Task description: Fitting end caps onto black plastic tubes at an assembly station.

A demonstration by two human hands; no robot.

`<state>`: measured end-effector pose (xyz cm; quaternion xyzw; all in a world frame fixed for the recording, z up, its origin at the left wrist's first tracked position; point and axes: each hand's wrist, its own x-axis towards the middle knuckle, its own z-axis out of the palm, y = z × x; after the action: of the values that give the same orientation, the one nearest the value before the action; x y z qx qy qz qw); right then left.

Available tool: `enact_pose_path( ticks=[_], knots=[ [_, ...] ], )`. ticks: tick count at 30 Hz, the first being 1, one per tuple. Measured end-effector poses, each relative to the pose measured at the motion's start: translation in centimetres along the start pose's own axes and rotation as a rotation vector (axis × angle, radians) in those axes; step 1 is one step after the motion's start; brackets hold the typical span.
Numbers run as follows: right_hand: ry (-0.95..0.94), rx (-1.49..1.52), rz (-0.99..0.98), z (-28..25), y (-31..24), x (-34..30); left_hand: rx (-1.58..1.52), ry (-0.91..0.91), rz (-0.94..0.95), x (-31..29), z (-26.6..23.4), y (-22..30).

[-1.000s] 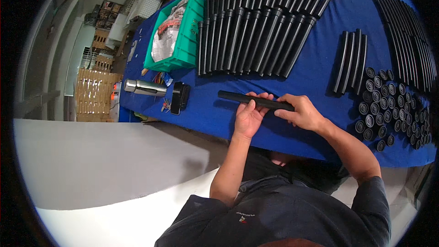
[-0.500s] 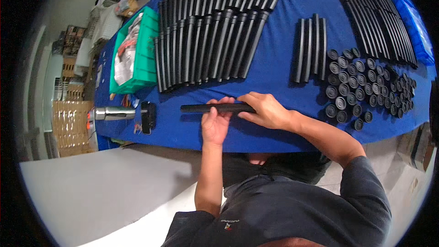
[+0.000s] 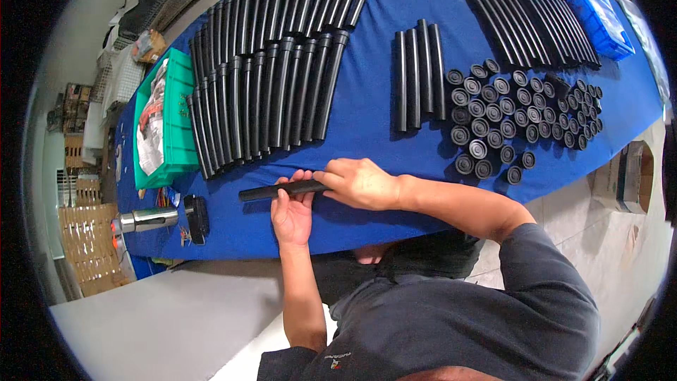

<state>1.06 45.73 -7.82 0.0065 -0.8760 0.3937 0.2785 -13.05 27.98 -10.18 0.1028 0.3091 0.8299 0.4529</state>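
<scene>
A black tube (image 3: 259, 192) lies across both hands above the near edge of the blue-covered table, its left end sticking out free. Palm up, my left hand (image 3: 293, 217) grips the tube near its middle between thumb and fingers. My right hand (image 3: 365, 185) is closed over the right end from above and hides that end, so whether a cap sits there cannot be seen. Beyond the hands, several similar tubes with wider collars at the top (image 3: 282, 92) lie in two rows. Four-sided gaps aside, a small group of plain tubes (image 3: 414, 77) lies farther right.
Round black caps (image 3: 508, 106) are spread at the right, with many plain tubes (image 3: 522, 14) behind them. A blue bin (image 3: 615, 48) stands at the far right. At the left are a green crate (image 3: 182, 134), a silver cylindrical tool (image 3: 149, 219) and a black block (image 3: 197, 219).
The whole view has swung, shifting the table's contents leftward. My right hand's fingers have curled more closely round the tube's right end, while my left hand keeps its hold.
</scene>
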Motion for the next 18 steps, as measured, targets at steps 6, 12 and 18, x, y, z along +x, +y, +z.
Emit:
enact_pose_path(
  ticks=[6,12,18],
  knots=[
    [-0.278,0.297,0.281,0.0,1.5,0.3,0.026,0.0,0.016,0.0,-0.3,0.2],
    [-0.373,0.321,0.298,-1.2,0.7,1.0,0.006,-0.009,-0.005,-0.2,-0.7,0.5],
    [-0.002,0.028,0.023,-0.2,0.5,0.1,0.038,0.014,0.008,-0.1,-0.3,0.3]
  ],
)
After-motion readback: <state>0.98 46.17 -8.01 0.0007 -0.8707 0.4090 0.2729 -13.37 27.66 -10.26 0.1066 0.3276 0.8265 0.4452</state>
